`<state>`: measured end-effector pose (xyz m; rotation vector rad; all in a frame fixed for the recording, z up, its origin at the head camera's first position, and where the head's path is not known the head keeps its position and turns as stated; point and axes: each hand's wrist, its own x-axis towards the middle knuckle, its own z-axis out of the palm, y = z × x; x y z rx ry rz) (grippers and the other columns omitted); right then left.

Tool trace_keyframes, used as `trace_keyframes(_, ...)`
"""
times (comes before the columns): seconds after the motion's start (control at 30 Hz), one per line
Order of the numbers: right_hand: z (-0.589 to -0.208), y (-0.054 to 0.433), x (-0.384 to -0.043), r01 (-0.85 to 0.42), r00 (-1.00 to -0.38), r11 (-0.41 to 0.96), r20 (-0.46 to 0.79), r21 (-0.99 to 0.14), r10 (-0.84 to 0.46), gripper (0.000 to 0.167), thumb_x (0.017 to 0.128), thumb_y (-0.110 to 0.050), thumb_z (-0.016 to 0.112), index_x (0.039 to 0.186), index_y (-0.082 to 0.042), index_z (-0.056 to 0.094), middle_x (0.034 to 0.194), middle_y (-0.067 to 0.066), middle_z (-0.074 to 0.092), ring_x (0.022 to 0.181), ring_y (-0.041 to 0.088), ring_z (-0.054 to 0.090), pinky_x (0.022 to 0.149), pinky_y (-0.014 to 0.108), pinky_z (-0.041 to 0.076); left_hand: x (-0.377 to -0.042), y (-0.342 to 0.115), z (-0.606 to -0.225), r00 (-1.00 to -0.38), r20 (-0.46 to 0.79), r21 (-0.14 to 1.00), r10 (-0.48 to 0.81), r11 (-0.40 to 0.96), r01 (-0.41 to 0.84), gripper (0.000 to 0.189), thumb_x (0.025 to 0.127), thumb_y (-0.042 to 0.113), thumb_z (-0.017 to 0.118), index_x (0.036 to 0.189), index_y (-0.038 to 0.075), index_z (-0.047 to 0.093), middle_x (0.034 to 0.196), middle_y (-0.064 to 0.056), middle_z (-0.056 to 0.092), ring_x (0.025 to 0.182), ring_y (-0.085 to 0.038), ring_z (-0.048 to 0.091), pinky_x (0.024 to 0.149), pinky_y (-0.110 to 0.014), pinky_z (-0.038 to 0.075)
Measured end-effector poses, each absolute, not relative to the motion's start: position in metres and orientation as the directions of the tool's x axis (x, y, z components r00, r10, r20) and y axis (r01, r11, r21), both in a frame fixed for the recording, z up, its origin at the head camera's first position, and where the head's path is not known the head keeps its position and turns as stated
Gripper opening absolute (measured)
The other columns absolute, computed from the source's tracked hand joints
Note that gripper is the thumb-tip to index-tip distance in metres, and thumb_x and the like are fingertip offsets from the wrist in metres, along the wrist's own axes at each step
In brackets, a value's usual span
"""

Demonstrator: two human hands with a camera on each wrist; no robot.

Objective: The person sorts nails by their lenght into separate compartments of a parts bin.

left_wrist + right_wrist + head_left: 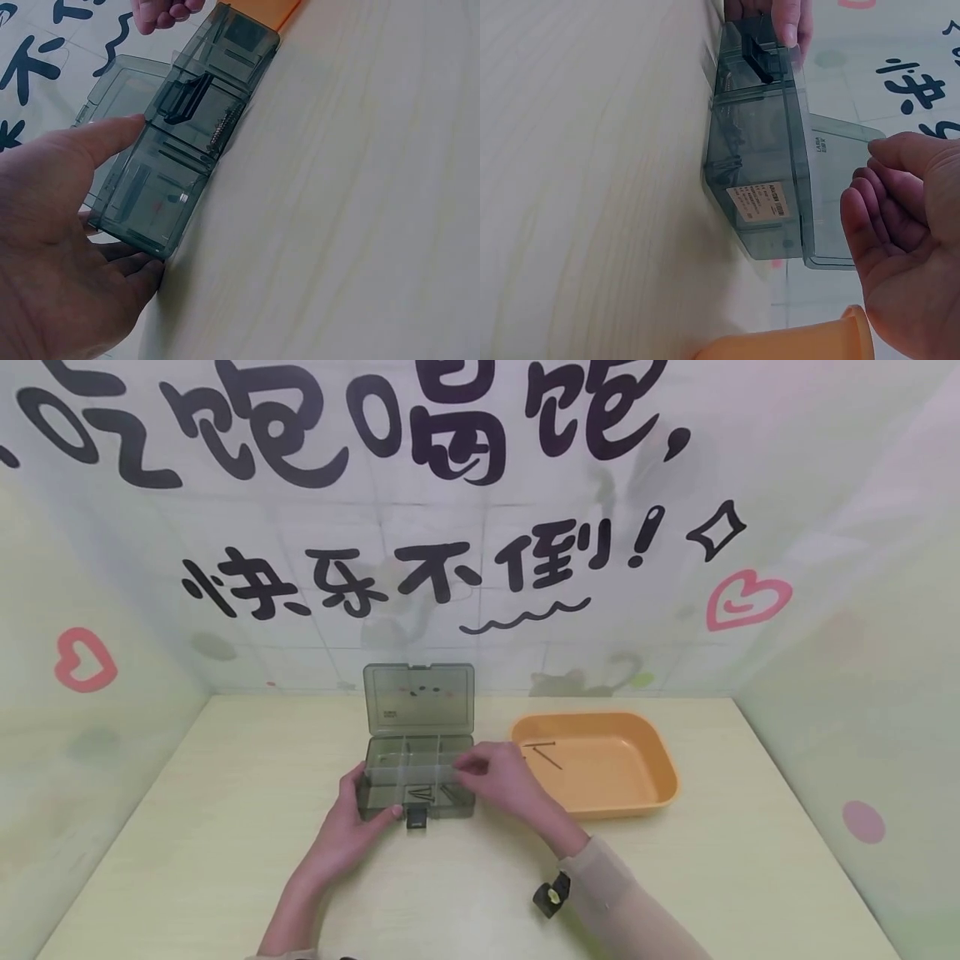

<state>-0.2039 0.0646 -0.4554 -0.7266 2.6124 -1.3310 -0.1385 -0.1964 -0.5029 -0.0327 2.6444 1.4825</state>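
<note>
A translucent grey-green compartment box (381, 795) stands on the table with its lid (420, 702) raised at the back. My left hand (347, 827) holds its left end, the thumb on the front edge near the black latch (417, 817). Dark screws (422, 793) lie in the front middle compartment, and more screws (453, 792) in the front right one. Above the box's right side hovers my right hand (504, 777), its fingers loosely bent. In the right wrist view, nothing shows between those fingers (866, 217).
An orange tray (600, 806) stands right of the box, with a few long screws (547, 757) at its left end. Behind the box rises a printed wall (315, 652), and side walls flank the pale wooden table (450, 893).
</note>
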Motion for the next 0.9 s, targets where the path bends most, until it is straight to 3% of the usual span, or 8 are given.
trace_keyframes(0.63,-0.454,0.082,-0.206,-0.327,-0.921,0.447,0.175,-0.833,-0.348,0.011,0.092,-0.006,0.076,0.102,-0.004,0.079,0.095,0.004,0.076,0.085,0.015,0.069,0.076,0.026,0.058,-0.137,-0.196,-0.501,-0.994,-0.104,0.846,0.036,0.528,-0.069,0.098,0.098,0.036,0.071,0.16,-0.002,0.004,0.159,-0.039,0.022,0.147,-0.054,0.022,0.117,-0.063,0.022)
trace_keyframes(0.9,-0.453,0.103,-0.214,-0.277,-0.946,0.455,0.158,-0.846,-0.281,0.013,0.092,-0.006,0.075,0.104,-0.001,0.078,0.096,0.004,0.076,0.087,0.018,0.07,0.08,0.034,0.058,-0.136,-0.196,-0.502,-0.994,-0.104,0.846,0.037,0.528,-0.069,0.099,0.099,0.036,0.07,0.16,-0.002,0.003,0.159,-0.04,0.021,0.147,-0.054,0.021,0.117,-0.064,0.022)
